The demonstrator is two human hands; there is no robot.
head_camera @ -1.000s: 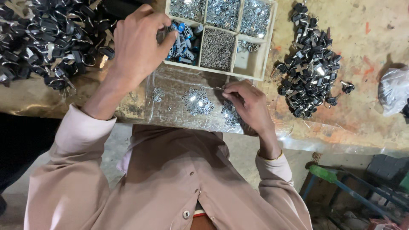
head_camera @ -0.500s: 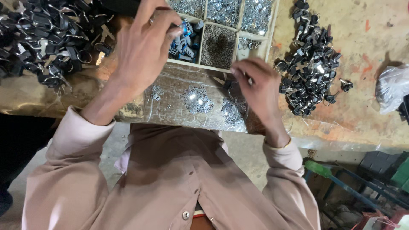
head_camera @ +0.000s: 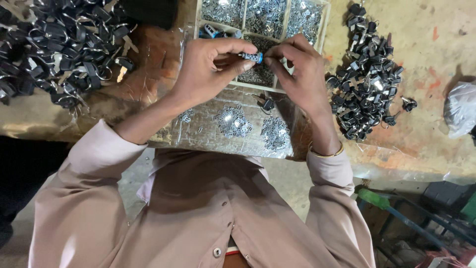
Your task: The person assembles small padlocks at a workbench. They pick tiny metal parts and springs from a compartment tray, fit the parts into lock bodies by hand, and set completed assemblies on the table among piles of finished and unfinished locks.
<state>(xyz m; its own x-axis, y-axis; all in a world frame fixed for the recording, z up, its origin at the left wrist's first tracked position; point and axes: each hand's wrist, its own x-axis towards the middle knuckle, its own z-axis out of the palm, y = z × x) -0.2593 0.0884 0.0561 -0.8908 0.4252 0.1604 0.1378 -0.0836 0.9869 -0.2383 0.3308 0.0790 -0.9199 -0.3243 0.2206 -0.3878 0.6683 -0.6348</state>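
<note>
My left hand (head_camera: 208, 69) and my right hand (head_camera: 297, 69) meet above the near edge of a wooden compartment tray (head_camera: 325, 20). Between thumb and fingers of the left hand sits a small blue and silver cylinder part (head_camera: 251, 57). My right hand's fingertips pinch at its right end, and whether they hold a tiny piece of their own is hidden. Below the hands, small piles of shiny metal bits (head_camera: 233, 121) lie on a clear plastic sheet (head_camera: 198, 134). A single black key (head_camera: 267, 104) lies just under my right hand.
A heap of black-headed keys (head_camera: 367, 89) lies right of the tray, and a larger heap with rings (head_camera: 59, 49) lies at the far left. A crumpled plastic bag (head_camera: 458, 109) sits at the right edge. The table's near edge runs below the plastic sheet.
My left hand lifted out of the tray's blue-part compartment with a cylinder. My right hand rose from the metal bits on the sheet and joined it at the cylinder's end.
</note>
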